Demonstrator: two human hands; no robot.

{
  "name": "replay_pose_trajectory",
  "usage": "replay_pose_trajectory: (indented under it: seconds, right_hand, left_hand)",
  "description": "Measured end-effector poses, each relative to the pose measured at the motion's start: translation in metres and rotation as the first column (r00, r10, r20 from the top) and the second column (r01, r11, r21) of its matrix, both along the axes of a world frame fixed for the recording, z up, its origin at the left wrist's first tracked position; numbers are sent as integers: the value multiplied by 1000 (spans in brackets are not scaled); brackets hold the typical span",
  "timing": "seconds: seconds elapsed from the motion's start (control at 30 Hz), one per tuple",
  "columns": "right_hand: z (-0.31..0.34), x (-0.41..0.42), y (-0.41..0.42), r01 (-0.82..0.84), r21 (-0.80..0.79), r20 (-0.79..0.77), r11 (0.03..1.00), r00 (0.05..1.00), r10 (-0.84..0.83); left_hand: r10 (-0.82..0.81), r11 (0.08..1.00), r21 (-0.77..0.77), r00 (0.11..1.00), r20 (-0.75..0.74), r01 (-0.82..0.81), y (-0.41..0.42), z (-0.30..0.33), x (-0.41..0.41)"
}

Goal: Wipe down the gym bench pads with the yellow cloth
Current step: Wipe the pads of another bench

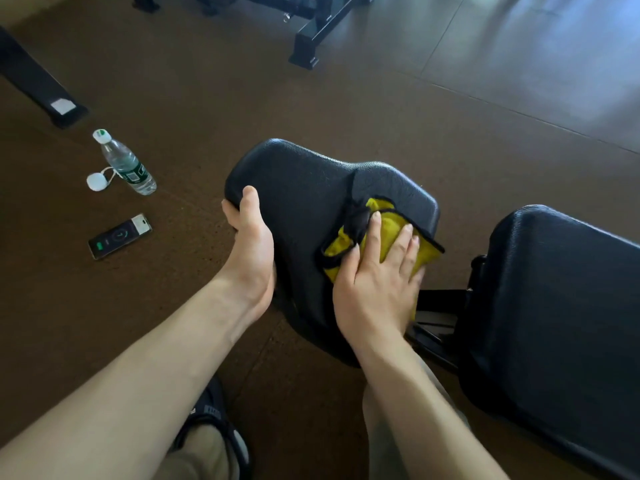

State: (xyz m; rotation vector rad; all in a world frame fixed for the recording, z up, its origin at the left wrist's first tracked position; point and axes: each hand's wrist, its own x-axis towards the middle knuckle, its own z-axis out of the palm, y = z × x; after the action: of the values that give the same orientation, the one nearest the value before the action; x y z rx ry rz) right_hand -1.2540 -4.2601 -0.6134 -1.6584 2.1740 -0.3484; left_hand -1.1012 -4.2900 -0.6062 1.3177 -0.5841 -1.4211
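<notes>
Left hand grips the seat pad's edge, right hand presses the yellow cloth flat with straight fingers; a clear water bottle stands on the floor

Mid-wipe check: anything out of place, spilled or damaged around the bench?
No spill or damage shows. Oddities: a clear plastic water bottle and a lit smartphone sit on the brown floor left of the black seat pad.

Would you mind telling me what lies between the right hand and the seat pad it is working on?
In the head view, the yellow cloth lies between the right hand and the black seat pad, with flat fingers pressing it down.
</notes>
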Motion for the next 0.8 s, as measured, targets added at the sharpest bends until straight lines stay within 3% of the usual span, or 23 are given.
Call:
replay_pose_trajectory:
  seconds: [0.13,0.27,0.37,0.57,0.8]
  right_hand:
    - [18,19,-82,21,-6,66,1000,998,-21]
    - [33,56,-95,-208,-115,58,971,975,216]
    - [34,65,-78,-343,-224,12,912,935,355]
    - [18,52,-3,-634,-314,-237,707,773,588]
    - [-15,3,79,-644,-292,-319,707,763,563]
  left_hand:
    - [-104,994,35,994,-14,104,-1,-1,13]
    - [-130,991,28,991,0,130,5,33,4]
    - [-126,992,4,989,-76,127,5,40,12]
    - [-61,996,70,998,-21,62,7,41,34]
    - [17,994,105,993,115,-29,12,33,4]
